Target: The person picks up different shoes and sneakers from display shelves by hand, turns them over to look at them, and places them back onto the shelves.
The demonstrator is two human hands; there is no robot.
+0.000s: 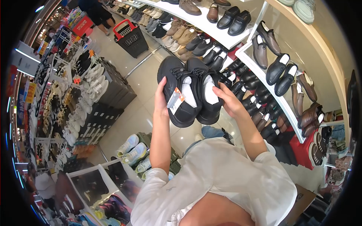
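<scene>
A pair of black lace-up shoes (pixel 174 73) is held up in front of my chest, soles down and side by side. White paper stuffing fills both openings, and an orange and white price tag (pixel 176 101) hangs on the left shoe. My left hand (pixel 161 98) grips the outer side of the left shoe, its fingers partly hidden behind it. On the other side, my right hand (pixel 228 99) clasps the right shoe near the heel, thumb at the opening and the other fingers out of sight.
Curved white shelves (pixel 279 101) with dark leather shoes stand on my right. A black basket with a red handle (pixel 130 39) sits on the tiled floor ahead, near a person in dark clothes (pixel 98 15). White sneakers (pixel 98 88) top stacked boxes (pixel 113 81) at left.
</scene>
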